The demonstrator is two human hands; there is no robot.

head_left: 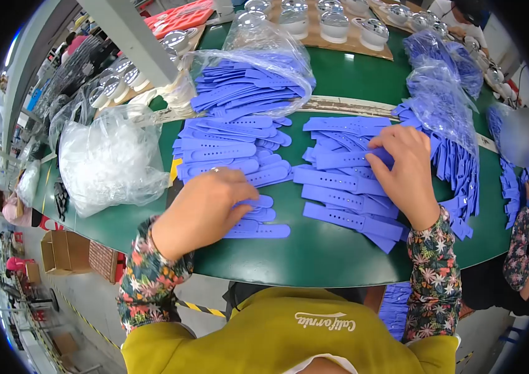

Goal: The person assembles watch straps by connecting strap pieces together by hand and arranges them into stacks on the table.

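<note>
Two heaps of blue, flexible watch-type straps with rows of small holes lie in front of me. My left hand [205, 202] is over the near edge of the left strap pile [224, 151], its fingers curled in; whatever is between them is hidden. Several rounded strap ends [258, 231] show beside and below its thumb. Over the right strap pile [339, 198], my right hand [404, 171] has its thumb and fingers bent around the end of a blue strap [342, 160]. These straps lie crosswise, overlapping one another.
Beyond the piles sits a clear bag of blue straps [245, 81]; another strap bag [436, 87] stands right. A white plastic bag [111, 162] fills the left side. Shiny domed parts [333, 25] stand on cardboard at the back. A co-worker's sleeve [522, 243] is at right.
</note>
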